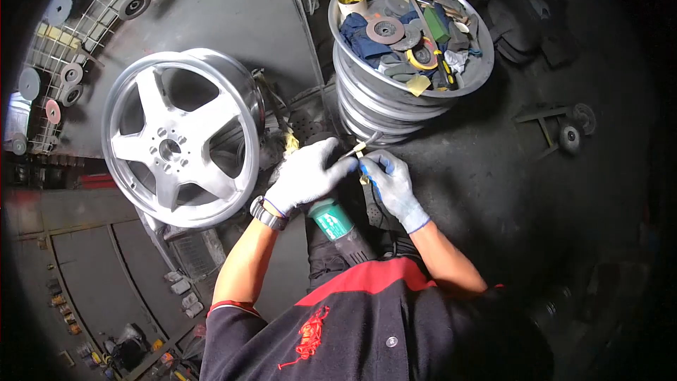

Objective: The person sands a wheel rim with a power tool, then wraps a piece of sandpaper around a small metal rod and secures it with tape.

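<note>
The left hand grips the rod, the right hand pinches the strip, which could slip if either grasp slackens.

The left glove is white; the right glove is greyish white, marked with blue. The tool is green with white lettering, the strip pale yellow. The shirt is black with a red band and red stitching. The wheel is silver, the cloth dark blue, the knife yellow and black, the floor dark grey.
</note>
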{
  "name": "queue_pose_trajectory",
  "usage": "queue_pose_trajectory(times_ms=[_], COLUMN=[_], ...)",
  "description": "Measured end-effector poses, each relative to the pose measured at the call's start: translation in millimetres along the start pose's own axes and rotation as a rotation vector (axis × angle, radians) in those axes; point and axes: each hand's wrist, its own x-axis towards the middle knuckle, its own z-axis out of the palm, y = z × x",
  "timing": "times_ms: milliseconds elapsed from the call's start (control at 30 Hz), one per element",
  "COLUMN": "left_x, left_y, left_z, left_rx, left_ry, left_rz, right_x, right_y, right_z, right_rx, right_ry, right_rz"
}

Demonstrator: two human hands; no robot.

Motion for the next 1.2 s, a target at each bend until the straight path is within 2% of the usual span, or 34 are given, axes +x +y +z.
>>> queue_pose_trajectory(times_ms=[67, 167, 400, 467, 600, 667, 800, 867, 1000, 1033, 1067, 1133, 1167, 1200], left_x=[0, 2, 4, 3, 4, 3, 1, 2, 1, 1, 2, 2, 2, 3], left_y=[9, 3, 1, -4, -4, -10, -8, -5, -7, -6, -5, -2, -2, -2], left_z=[-3, 4, 6, 12, 11, 16, 12, 8, 8, 5, 4, 7, 8, 8], left_rx=[0.145, 0.17, 0.179, 0.083, 0.105, 0.118, 0.148, 0.128, 0.112, 0.113, 0.112, 0.101, 0.101, 0.104], left_ry=[-0.061, -0.042, -0.069, 0.091, 0.038, 0.118, 0.113, 0.047, 0.126, 0.075, 0.017, 0.035, 0.03, 0.026], left_rz=[-0.025, 0.017, -0.025, 0.109, 0.069, 0.132, 0.131, 0.11, 0.167, 0.162, 0.161, 0.179, 0.184, 0.187], right_x=[-11, -26, -68, -83, -115, -129, -151, -156, -139, -128, -114, -77, -56, -35], right_y=[0, -3, 19, 13, 20, 20, 25, 24, 15, 9, 5, -2, -7, -23], right_z=[-3, -10, -39, -48, -72, -83, -113, -127, -141, -137, -131, -108, -92, -73], right_rx=[-0.029, -0.027, -0.062, -0.115, -0.224, -0.229, -0.309, -0.392, -0.359, -0.284, -0.217, -0.142, -0.146, -0.011], right_ry=[0.06, 0.07, 0.08, 0.093, 0.118, 0.125, 0.148, 0.165, 0.205, 0.219, 0.208, 0.195, 0.152, 0.086], right_rz=[-0.029, 0.028, 0.058, 0.088, 0.104, 0.119, 0.173, 0.172, 0.149, 0.131, 0.108, 0.019, -0.079, -0.081])
